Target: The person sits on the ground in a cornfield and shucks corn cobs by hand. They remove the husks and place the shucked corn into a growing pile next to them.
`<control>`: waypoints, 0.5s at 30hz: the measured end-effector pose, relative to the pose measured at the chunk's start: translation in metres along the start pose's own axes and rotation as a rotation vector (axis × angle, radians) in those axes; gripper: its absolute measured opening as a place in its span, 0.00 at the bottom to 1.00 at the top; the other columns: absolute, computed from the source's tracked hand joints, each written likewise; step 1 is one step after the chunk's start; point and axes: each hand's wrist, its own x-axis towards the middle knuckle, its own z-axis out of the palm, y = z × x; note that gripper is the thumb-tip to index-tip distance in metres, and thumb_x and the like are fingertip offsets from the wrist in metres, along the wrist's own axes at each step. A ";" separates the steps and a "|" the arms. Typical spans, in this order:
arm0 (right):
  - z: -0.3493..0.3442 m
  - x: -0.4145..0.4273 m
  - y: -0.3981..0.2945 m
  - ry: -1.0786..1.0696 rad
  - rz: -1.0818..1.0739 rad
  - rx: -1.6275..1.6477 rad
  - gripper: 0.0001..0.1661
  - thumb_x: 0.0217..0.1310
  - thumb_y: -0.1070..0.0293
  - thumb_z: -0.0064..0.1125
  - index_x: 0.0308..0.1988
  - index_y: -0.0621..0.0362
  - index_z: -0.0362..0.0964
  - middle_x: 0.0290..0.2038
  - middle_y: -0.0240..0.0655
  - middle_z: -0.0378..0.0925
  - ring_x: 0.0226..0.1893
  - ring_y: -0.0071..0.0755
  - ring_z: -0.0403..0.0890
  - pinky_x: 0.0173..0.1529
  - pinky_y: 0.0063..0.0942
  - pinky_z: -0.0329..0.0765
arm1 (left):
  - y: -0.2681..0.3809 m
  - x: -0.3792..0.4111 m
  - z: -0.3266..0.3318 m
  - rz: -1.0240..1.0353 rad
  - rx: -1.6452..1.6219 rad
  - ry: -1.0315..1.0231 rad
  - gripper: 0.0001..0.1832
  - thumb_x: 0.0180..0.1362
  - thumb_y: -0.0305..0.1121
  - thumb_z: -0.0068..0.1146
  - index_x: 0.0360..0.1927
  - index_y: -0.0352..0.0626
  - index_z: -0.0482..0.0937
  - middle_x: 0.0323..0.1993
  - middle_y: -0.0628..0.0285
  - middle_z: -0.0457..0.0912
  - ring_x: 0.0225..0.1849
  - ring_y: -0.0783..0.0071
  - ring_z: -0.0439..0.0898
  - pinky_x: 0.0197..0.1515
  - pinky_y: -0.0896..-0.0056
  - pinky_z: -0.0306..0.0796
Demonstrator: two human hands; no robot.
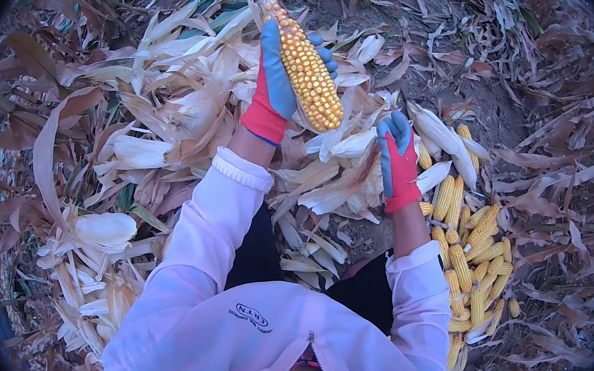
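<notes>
My left hand (278, 82), in a blue and red coated work glove, grips a husked ear of yellow corn (310, 69). The ear lies slanted across the palm, its pale pointed end up and to the left. Several gloved fingertips show past its far side. To the right, my right hand (398, 161) wears a matching glove, its fingers curled in. Dry corn husk (335, 190) with reddish-brown silk (368, 163) is right beside this hand; whether the fingers pinch any of it is hidden.
A pile of husked corn ears (472, 266) lies on the ground at my right. Pale husks (446, 134) partly cover ears at its upper end. Loose husks (190, 107) are heaped on the left, and dry stalks and leaves (561, 177) litter the soil around.
</notes>
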 end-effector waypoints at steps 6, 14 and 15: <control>0.022 -0.008 -0.019 -0.216 -0.105 0.076 0.55 0.52 0.57 0.67 0.68 0.57 0.40 0.63 0.47 0.56 0.61 0.41 0.65 0.61 0.33 0.66 | -0.047 -0.011 0.019 -0.082 0.178 -0.049 0.28 0.63 0.57 0.45 0.47 0.38 0.70 0.37 0.56 0.79 0.37 0.67 0.82 0.42 0.65 0.78; 0.013 -0.022 -0.020 -0.364 0.030 -0.068 0.43 0.47 0.63 0.71 0.60 0.61 0.58 0.50 0.33 0.73 0.50 0.24 0.74 0.55 0.27 0.71 | -0.061 -0.017 0.030 -0.068 0.321 -0.112 0.25 0.66 0.50 0.43 0.52 0.37 0.69 0.38 0.59 0.79 0.37 0.71 0.81 0.42 0.70 0.77; 0.011 -0.021 -0.014 -0.391 0.040 0.007 0.45 0.46 0.61 0.72 0.60 0.61 0.58 0.50 0.35 0.73 0.50 0.25 0.74 0.54 0.27 0.71 | -0.060 -0.018 0.031 -0.084 0.297 -0.117 0.25 0.66 0.50 0.43 0.52 0.37 0.69 0.38 0.59 0.79 0.37 0.71 0.81 0.42 0.70 0.77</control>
